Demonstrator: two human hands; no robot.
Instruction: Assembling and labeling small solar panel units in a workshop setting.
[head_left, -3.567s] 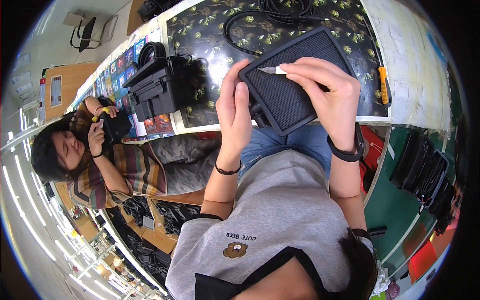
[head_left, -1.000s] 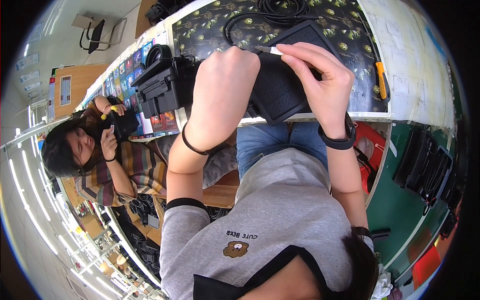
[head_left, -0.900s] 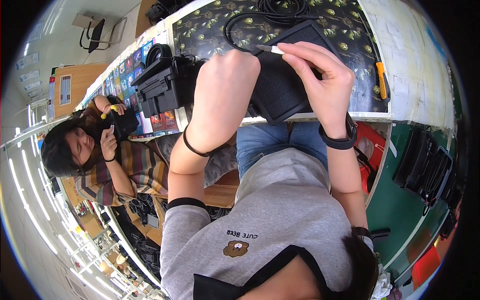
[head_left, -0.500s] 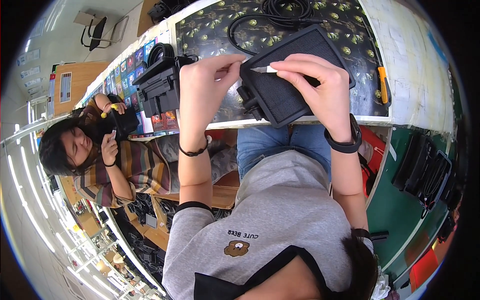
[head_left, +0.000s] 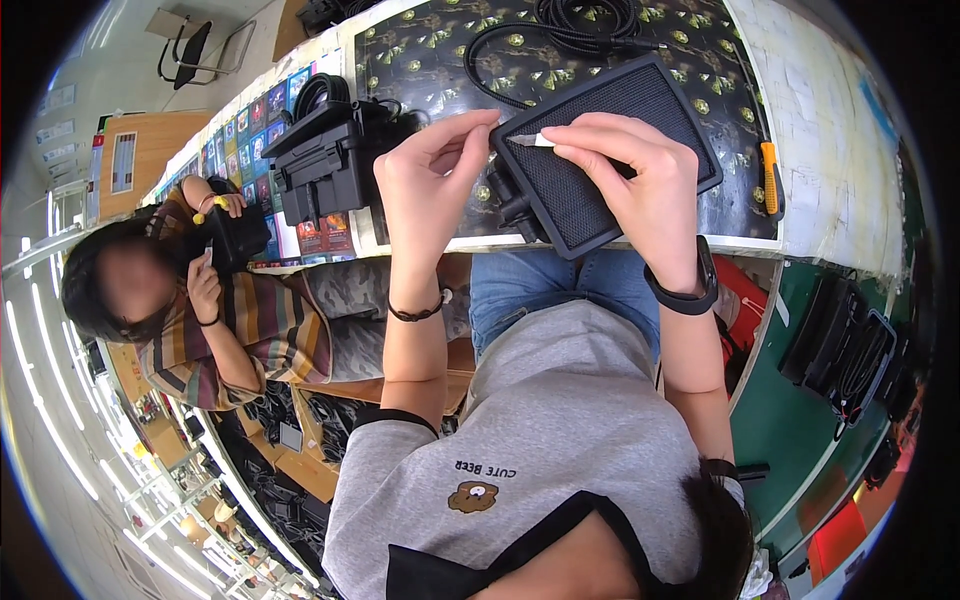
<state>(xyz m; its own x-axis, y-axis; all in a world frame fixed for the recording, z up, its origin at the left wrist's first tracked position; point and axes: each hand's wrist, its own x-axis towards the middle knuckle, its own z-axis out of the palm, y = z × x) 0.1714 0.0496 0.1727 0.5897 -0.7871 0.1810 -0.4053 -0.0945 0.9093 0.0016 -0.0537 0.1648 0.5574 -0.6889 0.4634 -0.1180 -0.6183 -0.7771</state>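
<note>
A black rectangular panel (head_left: 585,210) with a mesh face and raised rim lies tilted on the bench in front of me. My right hand (head_left: 640,170) is closed in a pinch over it, gripping a small blade (head_left: 524,140) with a white wrapped end. Its pale tip points left, toward the panel's left corner. Beside that corner, my left hand (head_left: 432,180) has thumb and index finger brought together. Whatever lies between those fingers, if anything, is too small to name. A black bracket (head_left: 512,205) sticks out from the panel's near left side.
A coiled black cable (head_left: 590,20) lies behind the panel. An orange-and-black handled tool (head_left: 770,180) rests to the right. Left of my hands stands a black device (head_left: 318,165) with coiled cable. A co-worker in a striped top (head_left: 285,335) sits on the left, handling a black part.
My left hand has shifted slightly right. The panel sits a little further right and nearer in the view. My right hand keeps its pinch on the blade.
</note>
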